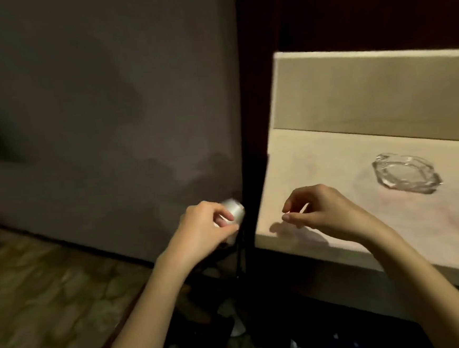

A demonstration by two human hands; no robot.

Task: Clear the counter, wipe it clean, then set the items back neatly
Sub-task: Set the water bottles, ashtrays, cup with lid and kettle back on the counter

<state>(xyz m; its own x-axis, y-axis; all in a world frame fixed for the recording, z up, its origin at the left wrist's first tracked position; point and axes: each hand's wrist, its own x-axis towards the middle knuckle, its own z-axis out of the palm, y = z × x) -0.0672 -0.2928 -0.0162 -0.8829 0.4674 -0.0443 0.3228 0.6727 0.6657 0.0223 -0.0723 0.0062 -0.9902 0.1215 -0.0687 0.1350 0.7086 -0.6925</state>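
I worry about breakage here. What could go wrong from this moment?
1. The left hand holds a small silvery object past the counter edge, above the floor; if the grip slips, it would likely fall.
2. The glass ashtray is on the counter; the right hand hovering nearby might knock it when wiping.

Clear glossy glass ashtray (407,173) on smooth, seemingly marble counter (332,165).
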